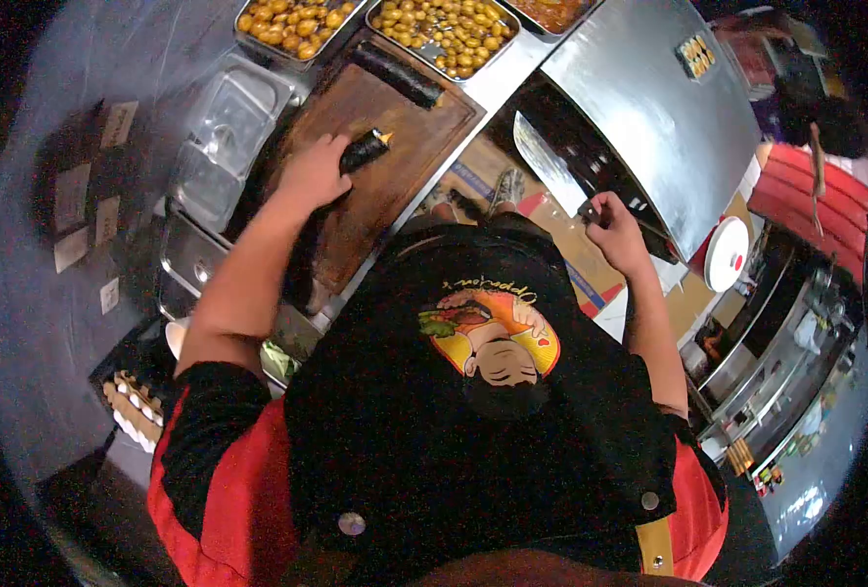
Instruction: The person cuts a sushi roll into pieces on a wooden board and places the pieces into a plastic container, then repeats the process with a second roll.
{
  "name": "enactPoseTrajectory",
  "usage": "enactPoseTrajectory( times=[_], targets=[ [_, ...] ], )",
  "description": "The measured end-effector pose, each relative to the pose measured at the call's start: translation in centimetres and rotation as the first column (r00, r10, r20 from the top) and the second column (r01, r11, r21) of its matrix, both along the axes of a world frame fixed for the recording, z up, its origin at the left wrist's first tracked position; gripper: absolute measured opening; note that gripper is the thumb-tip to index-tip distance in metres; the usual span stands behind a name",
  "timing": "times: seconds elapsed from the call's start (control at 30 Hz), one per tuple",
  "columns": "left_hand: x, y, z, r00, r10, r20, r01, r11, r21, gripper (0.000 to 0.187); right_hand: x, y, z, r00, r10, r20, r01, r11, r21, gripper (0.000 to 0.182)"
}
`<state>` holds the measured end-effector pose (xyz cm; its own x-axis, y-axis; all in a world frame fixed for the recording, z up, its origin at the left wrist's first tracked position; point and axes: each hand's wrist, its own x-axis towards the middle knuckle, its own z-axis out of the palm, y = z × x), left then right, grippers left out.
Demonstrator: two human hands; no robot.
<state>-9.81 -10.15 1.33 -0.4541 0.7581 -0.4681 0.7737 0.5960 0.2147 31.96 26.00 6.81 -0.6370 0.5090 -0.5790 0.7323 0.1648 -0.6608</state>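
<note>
My left hand point(317, 174) is closed over the end of a short seaweed rice roll point(365, 151) lying on a wooden cutting board point(410, 137). The roll's cut end shows white and orange filling. Further up the board, apart from my hand, is a longer dark seaweed roll point(397, 77). Off to the right, my right hand point(614, 231) grips the dark handle of a kitchen knife point(548, 164). Its broad blade points up and left, away from the rolls, in front of a metal unit.
Trays of small round brown food point(295, 27) and yellowish balls point(444, 37) stand behind the board. Metal pans point(228, 142) line its left side. A steel-topped unit point(649, 108) is at right, near a round white lid point(727, 256). Flattened cardboard point(566, 249) covers the floor.
</note>
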Motion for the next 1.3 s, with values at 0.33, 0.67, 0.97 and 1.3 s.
enactPoseTrajectory(
  times=[0.33,0.67,0.97,1.3],
  targets=[
    [5.0,-1.2,-1.6,0.895,0.445,0.014,-0.442,0.884,0.152,0.06,-11.1,-4.2,-1.9,0.94,0.321,-0.116,-0.325,0.946,-0.014,0.038],
    [6.8,-1.3,-2.6,0.874,0.474,0.108,-0.482,0.811,0.333,0.052,-19.5,-12.3,-4.7,0.813,0.531,-0.239,-0.465,0.839,0.282,0.031],
    [7.9,0.5,-3.7,0.867,0.475,0.15,-0.457,0.637,0.621,0.045,-21.6,-16.4,-4.2,0.773,0.634,0.01,-0.601,0.728,0.33,0.021],
    [7.9,2.3,-4.7,0.887,0.456,0.076,-0.376,0.616,0.692,0.039,-21.5,-16.3,-4.8,0.754,0.634,0.17,-0.648,0.678,0.347,0.022]
  ],
)
